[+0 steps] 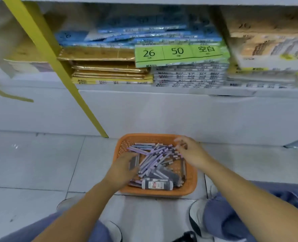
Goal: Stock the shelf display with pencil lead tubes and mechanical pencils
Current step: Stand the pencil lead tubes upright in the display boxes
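The shelf (162,91) up top is crammed with flat stationery packs (181,55), and an orange basket (192,182) sits on the tiled floor (40,163) right below it. The left hand (123,165) is wrapped around a small grey bundle (134,162) at the basket's left side. The right hand (192,152) hovers over the far right corner with its fingers blurred, so can't tell if it's pinching anything. Purple mechanical pencils (153,158) are heaped inside, and a dark lead tube (157,185) lies against the near wall.
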Tool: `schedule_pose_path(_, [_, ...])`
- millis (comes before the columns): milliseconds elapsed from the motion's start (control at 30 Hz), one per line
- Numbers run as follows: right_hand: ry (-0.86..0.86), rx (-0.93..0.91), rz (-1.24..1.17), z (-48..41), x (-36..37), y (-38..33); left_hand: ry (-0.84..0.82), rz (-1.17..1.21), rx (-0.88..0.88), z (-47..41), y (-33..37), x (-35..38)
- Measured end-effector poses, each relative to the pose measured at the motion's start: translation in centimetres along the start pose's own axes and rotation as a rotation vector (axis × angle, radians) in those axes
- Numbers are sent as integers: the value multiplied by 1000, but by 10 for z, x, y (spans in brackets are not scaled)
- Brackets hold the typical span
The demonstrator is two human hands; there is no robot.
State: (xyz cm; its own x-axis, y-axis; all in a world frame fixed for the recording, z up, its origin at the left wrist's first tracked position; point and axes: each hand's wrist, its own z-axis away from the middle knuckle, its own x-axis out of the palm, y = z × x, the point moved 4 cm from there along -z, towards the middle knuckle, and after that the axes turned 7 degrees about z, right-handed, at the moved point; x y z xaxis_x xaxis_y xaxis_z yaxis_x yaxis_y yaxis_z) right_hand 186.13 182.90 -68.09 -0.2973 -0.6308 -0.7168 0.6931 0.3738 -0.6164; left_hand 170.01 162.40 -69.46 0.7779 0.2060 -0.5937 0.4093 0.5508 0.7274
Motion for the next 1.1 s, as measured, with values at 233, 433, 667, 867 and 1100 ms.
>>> schedule_pose_path(233, [-331, 176, 122, -13, 98, 67, -195, 97, -242, -16, -63, 73])
schedule_pose_path(433, [-414, 191, 298, -26, 130, 89, -338, 60, -256, -35, -74, 99])
schedule_pose_path(667, [-517, 228, 222, -33, 136, 100, -338, -26, -230, -52, -74, 114])
schedule_pose_path(867, [-559, 203, 205, -34, 140, 95, -394, -42, -241, -53, -81, 109])
schedule_pose_path(1100, [-472, 204, 183, -34, 112, 86, -258, 267, -439, -37, -93, 59])
